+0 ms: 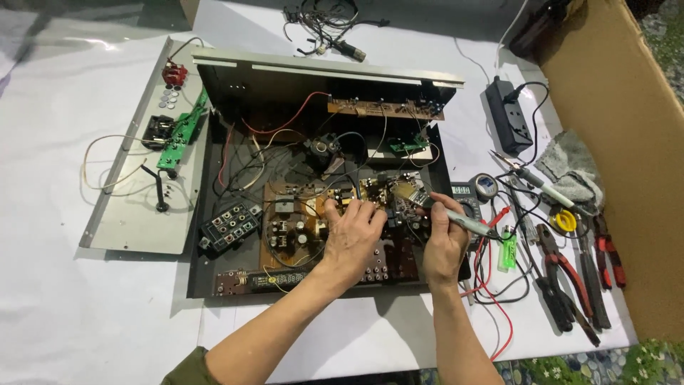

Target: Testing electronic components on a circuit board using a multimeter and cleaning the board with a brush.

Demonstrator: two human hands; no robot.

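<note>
My right hand (445, 242) is closed around a soldering iron (463, 222), held like a pen, its tip angled down and left onto the brown circuit board (335, 207) in the middle of the open black metal case (214, 271). My left hand (353, 239) rests palm down on that same board, fingers curled and pressing on the parts just left of the iron's tip; it grips nothing that I can make out. Loose red and black wires (285, 117) run across the inside of the case. Just right of the case sits a multimeter (467, 196), with its red lead (499, 314) trailing toward me. Farther right lie pliers (563, 278) with red and black handles, a grey rag (570, 167) and a black power strip (509, 114). To the left of the case lies the detached silver panel (135, 214) carrying a green board (182, 135).
</note>
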